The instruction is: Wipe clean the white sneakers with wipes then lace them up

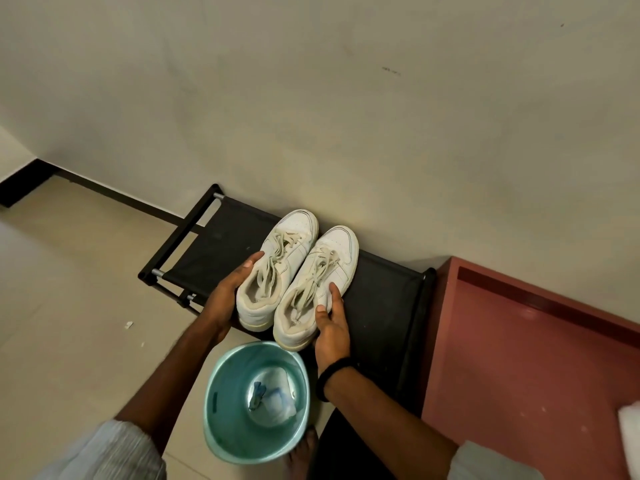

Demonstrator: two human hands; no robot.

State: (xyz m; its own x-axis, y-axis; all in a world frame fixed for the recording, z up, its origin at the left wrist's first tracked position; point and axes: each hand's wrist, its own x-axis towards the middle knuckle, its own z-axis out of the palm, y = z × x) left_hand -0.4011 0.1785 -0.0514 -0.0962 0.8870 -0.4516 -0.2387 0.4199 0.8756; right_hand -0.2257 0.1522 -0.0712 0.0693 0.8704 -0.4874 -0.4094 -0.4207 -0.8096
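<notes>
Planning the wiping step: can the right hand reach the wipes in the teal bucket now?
Probably yes: the right hand must first release its sneaker, but the bucket stands open close by and nothing covers the wipes.

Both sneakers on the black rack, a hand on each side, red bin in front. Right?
No. Head view: the bin is teal, not red. The sneakers on the black rack, left hand and right hand at their sides: correct.
</notes>
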